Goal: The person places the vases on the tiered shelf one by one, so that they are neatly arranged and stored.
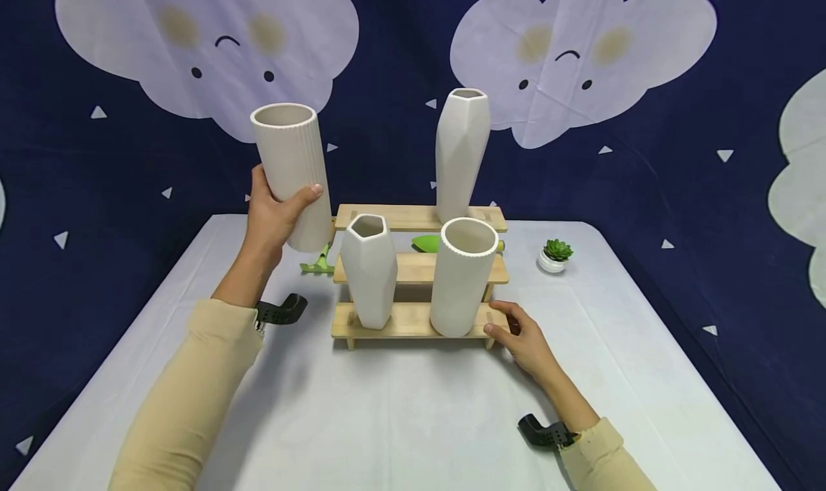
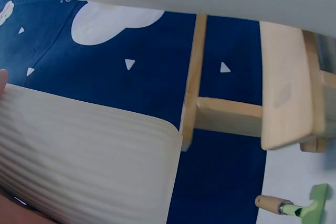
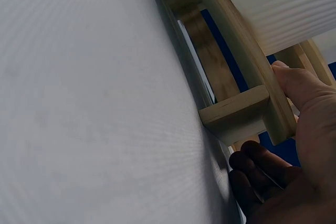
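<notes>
In the head view, the left hand (image 1: 274,215) grips a ribbed, matte white cylinder vase (image 1: 293,172), fingers and thumb curled round its lower half, holding it tilted in the air above the counter's far left part. The right hand (image 1: 519,333) rests at the right end of the lowest step of a pale wooden stepped rack (image 1: 413,320), thumb on top. On that step stand a faceted white vase (image 1: 369,270) and a second ribbed cylinder (image 1: 461,276); a tall faceted vase (image 1: 461,154) stands on the top step.

The left wrist view shows the ribbed vase's fluted wall (image 2: 84,161), and beyond it the rack's plain wood (image 2: 283,93).

In the right wrist view, the thumb (image 3: 294,85) presses the rack's edge (image 3: 236,111), with the fingers (image 3: 252,169) curled beneath against the white counter (image 3: 94,103).
</notes>
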Demonstrator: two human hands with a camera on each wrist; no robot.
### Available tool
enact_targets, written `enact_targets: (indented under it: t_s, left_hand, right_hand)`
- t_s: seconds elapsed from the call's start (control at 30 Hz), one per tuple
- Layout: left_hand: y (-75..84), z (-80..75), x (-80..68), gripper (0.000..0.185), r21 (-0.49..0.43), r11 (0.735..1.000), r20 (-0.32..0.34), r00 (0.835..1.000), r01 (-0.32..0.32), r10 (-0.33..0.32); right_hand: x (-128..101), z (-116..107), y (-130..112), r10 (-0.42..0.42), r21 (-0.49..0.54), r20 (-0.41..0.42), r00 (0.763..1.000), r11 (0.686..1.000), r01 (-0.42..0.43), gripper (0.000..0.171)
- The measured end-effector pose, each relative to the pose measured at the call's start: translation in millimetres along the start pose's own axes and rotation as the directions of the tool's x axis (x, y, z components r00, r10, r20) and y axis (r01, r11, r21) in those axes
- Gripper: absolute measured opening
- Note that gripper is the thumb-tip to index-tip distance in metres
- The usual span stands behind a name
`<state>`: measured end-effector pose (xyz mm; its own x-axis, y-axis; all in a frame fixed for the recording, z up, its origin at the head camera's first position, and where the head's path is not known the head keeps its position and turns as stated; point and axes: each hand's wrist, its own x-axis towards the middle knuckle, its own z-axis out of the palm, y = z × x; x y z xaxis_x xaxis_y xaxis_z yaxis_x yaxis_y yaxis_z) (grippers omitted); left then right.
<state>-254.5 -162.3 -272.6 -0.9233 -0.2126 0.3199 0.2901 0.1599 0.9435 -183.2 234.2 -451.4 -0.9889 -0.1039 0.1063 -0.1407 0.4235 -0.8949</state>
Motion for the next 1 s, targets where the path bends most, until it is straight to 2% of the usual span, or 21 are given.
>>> enact_targets:
  t_s: [0.2,0.43,0.6,1.0]
  left_hand:
    - [11.3,9.2,5.4,0.077,-0.019,1.000,0.020,1.000,-0.004,0.005]
    - [18.9,21.5,10.7,0.078,0.004,1.000,0.090,0.996,-0.008,0.008]
    - [21.4,29.9,14.6,0.079,0.004,1.000,0.145,0.989,0.004,-0.004]
    - [21.8,43.6,28.3,0.081,0.008,0.999,0.222,0.974,0.050,-0.050]
  right_hand:
    - [1,0,-1,0.008,0.020,0.002,1.000,1.000,-0.008,0.049]
    - [3,0,9,0.011,-0.002,-0.007,1.000,1.000,-0.011,0.050]
    - [1,-1,9,-0.013,-0.004,-0.008,1.000,1.000,0.013,0.050]
    - [3,-1,9,0.004,-0.027,-0.010,1.000,1.000,-0.004,0.050]
